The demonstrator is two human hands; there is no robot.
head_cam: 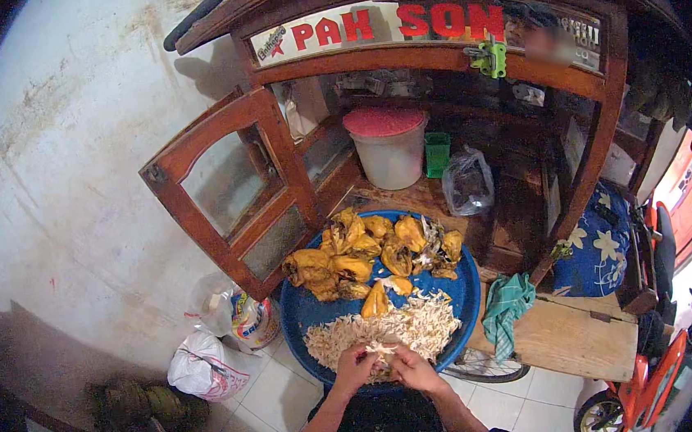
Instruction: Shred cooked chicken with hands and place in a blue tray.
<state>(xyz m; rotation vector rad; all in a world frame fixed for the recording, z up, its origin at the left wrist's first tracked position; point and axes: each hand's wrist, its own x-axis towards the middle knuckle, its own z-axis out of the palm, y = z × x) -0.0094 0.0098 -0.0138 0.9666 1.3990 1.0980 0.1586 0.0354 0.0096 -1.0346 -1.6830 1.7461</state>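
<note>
Both hands are over the near edge of a round blue plastic tray point(291, 319). My left hand point(355, 368) and my right hand point(413, 367) pinch a small piece of pale shredded chicken point(382, 349) between their fingertips. Beneath and beyond them spreads a heap of shredded chicken point(332, 339). A yellow-brown piece of cooked chicken point(375, 300) lies at the far edge of the heap. Several larger pieces of yellow cooked chicken point(314, 272) are piled along the tray's far side, with some bones or torn scraps at the right.
Beyond the tray stands a wooden food cart, its glazed door point(244, 249) swung out at left. Inside are a white bucket point(391, 156) with a red lid, a green basket point(437, 154) and a plastic bag point(468, 182). A green cloth point(506, 313) hangs at right; sacks point(206, 365) stand at left.
</note>
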